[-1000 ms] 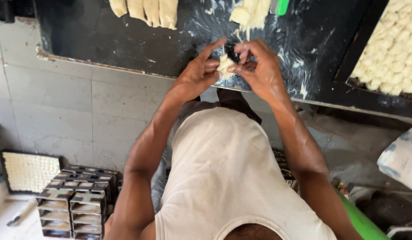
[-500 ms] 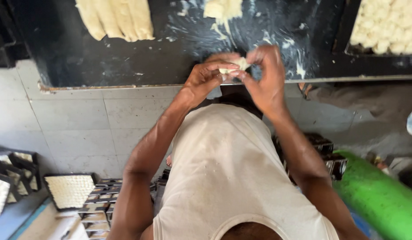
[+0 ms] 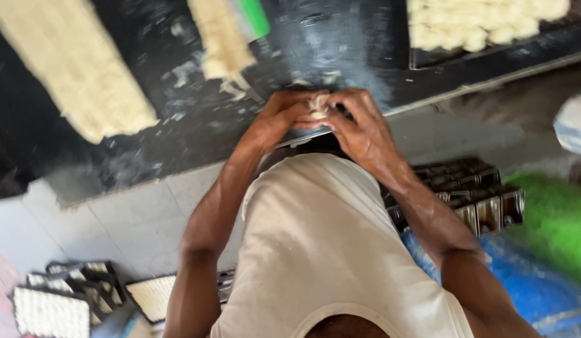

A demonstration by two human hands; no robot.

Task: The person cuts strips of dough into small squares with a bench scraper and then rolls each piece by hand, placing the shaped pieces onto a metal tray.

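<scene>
Both hands meet at the near edge of the dark counter (image 3: 340, 56), and the floury patch just beyond them lies bare, giving room to reach forward. To the left, a narrow dough strip (image 3: 223, 40) and a broad dough slab (image 3: 71, 69) block the way, with a dark lane between them. On the right, a tray of dough pieces (image 3: 484, 25) closes off the far corner.

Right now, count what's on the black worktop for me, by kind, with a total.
Small dough piece pinched between the left hand and right hand: 1
Pale dough slabs: 2
Green-handled tool: 1
Tray of shaped dough pieces: 1
Total: 5, all on the black worktop
</scene>
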